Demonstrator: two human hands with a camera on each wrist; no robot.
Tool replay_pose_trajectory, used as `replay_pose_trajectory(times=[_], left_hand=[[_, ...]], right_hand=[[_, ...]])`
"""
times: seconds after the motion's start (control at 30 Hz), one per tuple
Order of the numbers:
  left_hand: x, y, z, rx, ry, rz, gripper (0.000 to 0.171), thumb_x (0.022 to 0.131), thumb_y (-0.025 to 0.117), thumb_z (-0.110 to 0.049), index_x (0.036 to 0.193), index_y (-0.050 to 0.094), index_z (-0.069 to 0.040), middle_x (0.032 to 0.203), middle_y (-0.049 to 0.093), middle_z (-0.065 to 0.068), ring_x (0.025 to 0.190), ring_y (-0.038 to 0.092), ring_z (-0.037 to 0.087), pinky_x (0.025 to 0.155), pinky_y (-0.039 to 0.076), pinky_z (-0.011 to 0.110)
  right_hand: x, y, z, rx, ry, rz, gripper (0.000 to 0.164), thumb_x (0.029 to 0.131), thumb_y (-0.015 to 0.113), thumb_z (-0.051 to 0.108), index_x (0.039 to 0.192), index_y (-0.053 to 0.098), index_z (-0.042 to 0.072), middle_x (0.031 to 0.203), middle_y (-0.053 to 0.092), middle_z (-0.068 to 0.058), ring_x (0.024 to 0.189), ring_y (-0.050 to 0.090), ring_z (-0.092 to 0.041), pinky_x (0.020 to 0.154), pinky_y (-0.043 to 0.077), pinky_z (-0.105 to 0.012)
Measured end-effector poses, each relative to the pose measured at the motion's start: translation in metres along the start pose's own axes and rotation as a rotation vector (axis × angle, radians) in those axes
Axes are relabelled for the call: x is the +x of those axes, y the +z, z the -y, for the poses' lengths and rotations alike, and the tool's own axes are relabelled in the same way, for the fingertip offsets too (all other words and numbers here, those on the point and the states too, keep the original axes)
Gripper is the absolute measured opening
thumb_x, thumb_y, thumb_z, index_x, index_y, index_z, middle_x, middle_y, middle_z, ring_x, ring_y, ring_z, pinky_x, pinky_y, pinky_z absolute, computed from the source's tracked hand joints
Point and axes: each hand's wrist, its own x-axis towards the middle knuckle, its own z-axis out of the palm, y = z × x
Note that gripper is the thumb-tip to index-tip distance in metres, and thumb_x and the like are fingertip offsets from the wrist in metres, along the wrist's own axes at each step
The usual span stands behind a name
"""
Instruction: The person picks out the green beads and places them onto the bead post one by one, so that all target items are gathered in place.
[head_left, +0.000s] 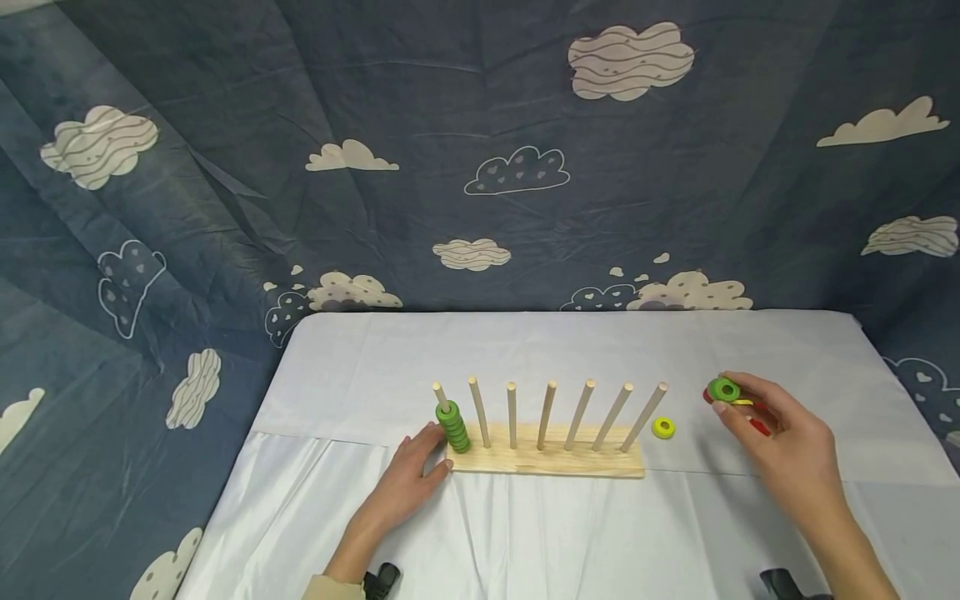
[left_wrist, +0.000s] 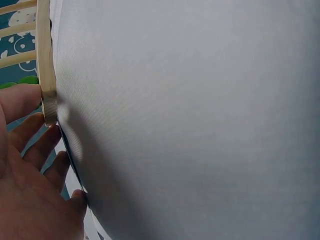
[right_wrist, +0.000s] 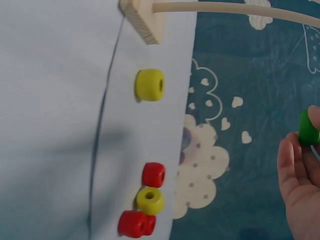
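Observation:
A wooden peg board (head_left: 543, 461) with a row of upright dowels stands on the white-covered table. Several green beads (head_left: 454, 429) are stacked on its leftmost peg. My left hand (head_left: 405, 477) holds that end of the board, thumb at the front and fingers round the side; the left wrist view shows the board's end (left_wrist: 48, 102) between them. Up at the right, my right hand (head_left: 798, 446) pinches a green bead (head_left: 724, 390) between thumb and fingers, raised above the table. The same green bead (right_wrist: 307, 129) shows at the right wrist view's edge.
One yellow bead (head_left: 663, 427) lies just off the board's right end. Beneath the right hand, red beads (right_wrist: 153, 174) and another yellow bead (right_wrist: 150, 201) lie grouped on the table, partly hidden in the head view. A dark cloud-print cloth (head_left: 517, 233) hangs behind.

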Motion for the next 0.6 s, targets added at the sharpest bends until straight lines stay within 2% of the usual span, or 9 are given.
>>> replay_pose_trajectory(times=[0.43,0.6], left_hand=[[-0.001,0.000,-0.001,0.005,-0.009,-0.003,0.052,0.099,0.059,-0.021,0.146,0.045,-0.004,0.150,0.043,0.012,0.145,0.026,0.028,0.117,0.012,0.056],[-0.002,0.000,-0.002,0.008,-0.012,0.000,0.052,0.099,0.059,-0.021,0.146,0.045,-0.003,0.150,0.043,0.013,0.145,0.026,0.027,0.118,0.012,0.055]], right_hand=[[0.006,-0.005,0.025,0.041,-0.047,-0.007,0.048,0.089,0.076,0.019,0.134,0.061,0.015,0.122,0.061,-0.005,0.095,0.055,0.001,0.081,0.042,-0.001],[0.010,-0.009,0.038,0.053,-0.089,-0.012,0.047,0.088,0.076,0.016,0.133,0.062,0.014,0.120,0.062,-0.004,0.094,0.056,0.003,0.081,0.043,-0.002]])
